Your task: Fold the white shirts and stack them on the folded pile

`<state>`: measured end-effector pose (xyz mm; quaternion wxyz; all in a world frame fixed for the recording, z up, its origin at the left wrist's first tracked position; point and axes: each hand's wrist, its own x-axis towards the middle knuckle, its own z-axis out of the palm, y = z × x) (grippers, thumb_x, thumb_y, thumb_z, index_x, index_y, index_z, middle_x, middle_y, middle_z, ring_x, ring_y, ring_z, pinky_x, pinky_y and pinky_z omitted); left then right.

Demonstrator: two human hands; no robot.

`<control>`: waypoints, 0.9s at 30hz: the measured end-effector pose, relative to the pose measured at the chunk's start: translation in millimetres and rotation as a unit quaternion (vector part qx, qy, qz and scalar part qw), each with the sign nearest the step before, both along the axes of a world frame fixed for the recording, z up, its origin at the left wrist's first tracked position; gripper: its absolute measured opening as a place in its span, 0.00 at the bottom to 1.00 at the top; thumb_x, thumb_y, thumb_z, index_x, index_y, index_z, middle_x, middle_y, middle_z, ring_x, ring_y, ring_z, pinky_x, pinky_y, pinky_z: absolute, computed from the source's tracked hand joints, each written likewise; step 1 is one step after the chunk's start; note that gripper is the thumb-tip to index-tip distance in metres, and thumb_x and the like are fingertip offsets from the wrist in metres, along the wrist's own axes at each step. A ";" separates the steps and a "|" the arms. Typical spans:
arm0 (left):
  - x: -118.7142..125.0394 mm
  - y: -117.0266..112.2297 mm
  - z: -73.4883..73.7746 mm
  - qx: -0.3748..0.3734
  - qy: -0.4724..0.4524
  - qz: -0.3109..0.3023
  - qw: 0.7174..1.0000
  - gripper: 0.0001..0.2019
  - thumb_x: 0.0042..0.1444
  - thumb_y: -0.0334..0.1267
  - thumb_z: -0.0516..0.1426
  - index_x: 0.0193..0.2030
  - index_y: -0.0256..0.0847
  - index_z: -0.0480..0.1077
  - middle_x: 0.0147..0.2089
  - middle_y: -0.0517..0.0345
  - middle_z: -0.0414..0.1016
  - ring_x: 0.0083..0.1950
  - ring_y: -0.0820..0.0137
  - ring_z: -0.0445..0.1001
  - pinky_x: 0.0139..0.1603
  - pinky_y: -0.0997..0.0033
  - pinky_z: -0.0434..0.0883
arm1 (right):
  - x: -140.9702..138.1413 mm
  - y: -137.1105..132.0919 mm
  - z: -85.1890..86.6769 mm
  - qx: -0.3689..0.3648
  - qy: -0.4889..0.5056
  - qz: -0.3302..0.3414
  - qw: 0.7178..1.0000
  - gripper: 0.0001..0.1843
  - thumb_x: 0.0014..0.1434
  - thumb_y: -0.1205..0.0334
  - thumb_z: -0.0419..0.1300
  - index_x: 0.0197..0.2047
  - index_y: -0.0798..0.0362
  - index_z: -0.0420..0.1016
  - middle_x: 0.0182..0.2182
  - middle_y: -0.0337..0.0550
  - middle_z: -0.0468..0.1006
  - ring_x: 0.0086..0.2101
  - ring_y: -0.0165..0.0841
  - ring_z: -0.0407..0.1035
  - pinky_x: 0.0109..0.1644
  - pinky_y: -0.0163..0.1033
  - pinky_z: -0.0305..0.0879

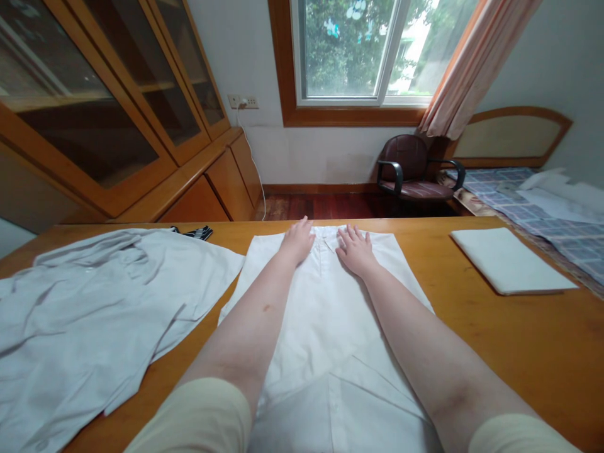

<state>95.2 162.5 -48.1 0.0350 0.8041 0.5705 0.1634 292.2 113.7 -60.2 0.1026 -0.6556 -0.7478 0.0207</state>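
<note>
A white shirt (325,314) lies spread on the wooden table in front of me, with its collar end towards the far edge. Its sides look folded in, and some creased cloth shows nearer to me. My left hand (298,242) rests on the shirt left of the collar, its fingers stretched out and pointing away. On the other side of the collar, my right hand (355,250) lies flat with fingers spread. Neither hand grips the cloth.
Another white shirt (94,308) lies loosely at the left, by a dark striped item (201,233). A folded white cloth (512,261) sits on the table (472,346) at the right. Beyond stand a cabinet (207,182), an armchair (410,163) and a bed (533,207).
</note>
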 end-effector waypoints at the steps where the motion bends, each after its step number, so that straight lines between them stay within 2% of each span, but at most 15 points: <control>1: 5.3 -1.7 -5.8 -0.036 0.036 -0.001 0.999 0.27 0.60 0.44 0.46 0.65 0.38 0.55 0.69 0.49 0.50 0.68 0.59 0.50 0.66 0.57 0.48 | -0.9 -0.4 0.2 -0.008 -0.001 0.024 1.000 0.29 0.62 0.54 0.45 0.66 0.49 0.51 0.67 0.46 0.46 0.65 0.41 0.39 0.64 0.56 0.34; 3: 9.7 -3.4 -16.2 -0.089 0.081 0.011 0.993 0.30 0.60 0.50 0.44 0.68 0.41 0.49 0.71 0.50 0.43 0.70 0.57 0.41 0.67 0.50 0.42 | -2.0 -0.7 -0.1 -0.040 -0.001 0.054 0.998 0.28 0.64 0.55 0.41 0.66 0.46 0.50 0.67 0.43 0.46 0.64 0.37 0.40 0.64 0.54 0.36; 6: 5.0 -2.5 -22.6 -0.112 0.094 0.037 0.989 0.34 0.59 0.58 0.41 0.69 0.46 0.44 0.72 0.52 0.38 0.71 0.56 0.35 0.66 0.48 0.39 | -2.0 0.2 -1.7 -0.080 -0.003 0.028 0.996 0.30 0.64 0.48 0.38 0.68 0.46 0.45 0.67 0.41 0.44 0.65 0.37 0.38 0.64 0.56 0.36; 10: -2.5 0.9 -20.2 -0.113 0.075 0.051 0.989 0.38 0.56 0.62 0.42 0.69 0.46 0.44 0.72 0.51 0.37 0.70 0.53 0.37 0.67 0.50 0.40 | 2.9 2.9 -4.7 -0.097 -0.009 -0.055 0.994 0.40 0.60 0.37 0.36 0.69 0.50 0.38 0.68 0.44 0.39 0.65 0.42 0.36 0.64 0.58 0.34; 14: -2.7 4.1 -20.7 -0.112 0.048 0.056 0.991 0.37 0.55 0.63 0.44 0.68 0.48 0.47 0.72 0.52 0.38 0.70 0.51 0.38 0.66 0.48 0.39 | 13.8 7.9 -6.1 -0.089 -0.004 -0.110 0.990 0.42 0.60 0.36 0.36 0.69 0.52 0.39 0.67 0.47 0.43 0.65 0.43 0.37 0.64 0.57 0.34; 19: -3.6 9.7 -20.7 -0.113 0.046 0.061 0.991 0.37 0.54 0.63 0.44 0.68 0.49 0.47 0.72 0.53 0.37 0.71 0.52 0.37 0.66 0.48 0.40 | 23.0 19.0 -5.1 -0.093 -0.007 -0.105 0.990 0.41 0.60 0.36 0.35 0.69 0.51 0.41 0.67 0.48 0.44 0.65 0.43 0.37 0.64 0.57 0.34; 27: -4.5 23.7 -20.3 -0.101 0.053 0.068 0.991 0.38 0.55 0.63 0.43 0.68 0.48 0.46 0.72 0.52 0.37 0.70 0.52 0.37 0.66 0.49 0.40 | 22.8 38.6 -5.4 -0.083 -0.003 -0.089 0.993 0.41 0.59 0.35 0.37 0.69 0.50 0.43 0.67 0.47 0.44 0.65 0.43 0.38 0.64 0.57 0.34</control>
